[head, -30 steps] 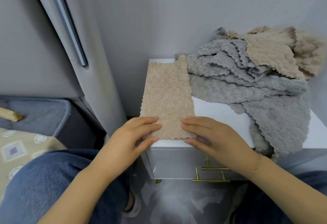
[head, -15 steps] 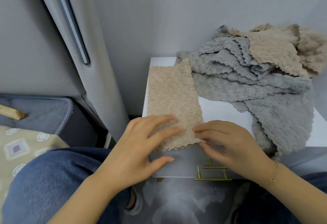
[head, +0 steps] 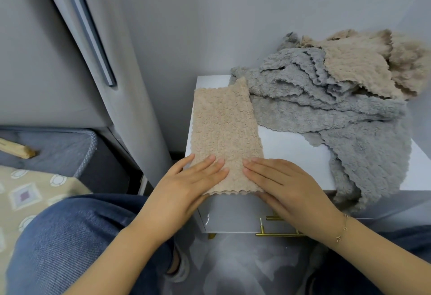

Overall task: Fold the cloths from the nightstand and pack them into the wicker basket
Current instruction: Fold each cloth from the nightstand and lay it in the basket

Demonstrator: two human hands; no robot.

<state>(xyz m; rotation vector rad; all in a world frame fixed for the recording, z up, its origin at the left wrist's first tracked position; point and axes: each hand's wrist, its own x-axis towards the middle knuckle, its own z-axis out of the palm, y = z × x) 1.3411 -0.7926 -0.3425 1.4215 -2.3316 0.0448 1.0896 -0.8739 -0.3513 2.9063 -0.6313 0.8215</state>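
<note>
A beige cloth point(head: 225, 129), folded into a long strip, lies along the left side of the white nightstand point(head: 289, 152). Its near end hangs slightly over the front edge. My left hand point(head: 184, 192) rests flat on the near left part of the strip, fingers straight. My right hand point(head: 286, 185) lies flat on the near right corner, fingers straight and pointing left. A heap of grey cloths point(head: 326, 108) with beige cloths point(head: 363, 66) on top fills the right and back of the nightstand. No wicker basket is in view.
A grey wall stands behind the nightstand and a grey upholstered panel point(head: 77, 61) to the left. A bed with a patterned cover point(head: 28, 196) is at the far left. Gold drawer handles point(head: 275, 234) show on the nightstand front. My jeans-clad knees fill the bottom.
Both hands have flattened onto the near end of the beige strip; half a second ago the left hand's fingers were lifted and spread and the right hand's were bent at the edge.
</note>
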